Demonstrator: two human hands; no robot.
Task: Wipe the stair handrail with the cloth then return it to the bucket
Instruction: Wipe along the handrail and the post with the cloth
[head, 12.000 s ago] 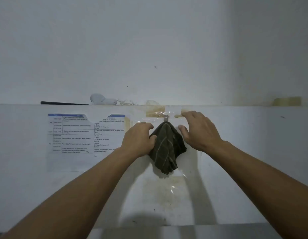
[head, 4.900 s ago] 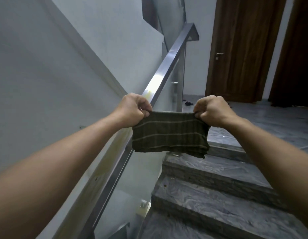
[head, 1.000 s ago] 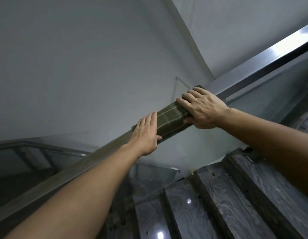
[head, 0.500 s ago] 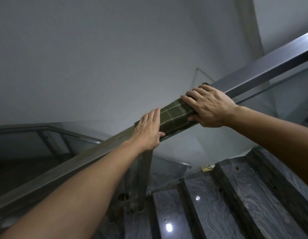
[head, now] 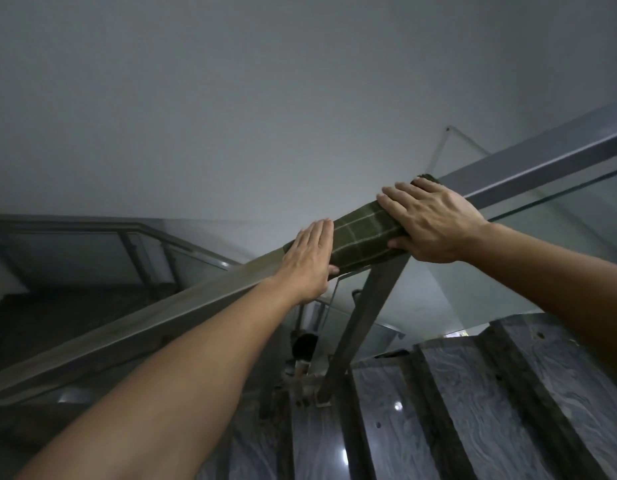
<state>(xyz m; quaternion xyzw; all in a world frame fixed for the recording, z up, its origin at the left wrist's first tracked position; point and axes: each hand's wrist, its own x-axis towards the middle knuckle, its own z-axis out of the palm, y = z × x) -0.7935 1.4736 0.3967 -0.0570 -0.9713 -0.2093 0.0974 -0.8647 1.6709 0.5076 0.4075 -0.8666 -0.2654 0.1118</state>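
Observation:
A dark green checked cloth (head: 364, 239) is wrapped over the top of the metal stair handrail (head: 528, 168), which slopes from lower left to upper right. My left hand (head: 309, 259) lies flat on the cloth's lower end, thumb tucked under the rail. My right hand (head: 431, 223) presses on the cloth's upper end, fingers spread over the top and thumb underneath. Both hands clamp the cloth against the rail. No bucket is in view.
A metal post (head: 362, 323) runs down from the rail just below the cloth. Glass panels (head: 559, 251) hang under the rail. Dark marble stair treads (head: 473, 410) fill the lower right. A second railing (head: 154, 237) borders the landing at left, under a plain white wall.
Over the last second both hands have slid the cloth along the rail to above the metal post. Earlier, I held the cloth stretched in front of the rail.

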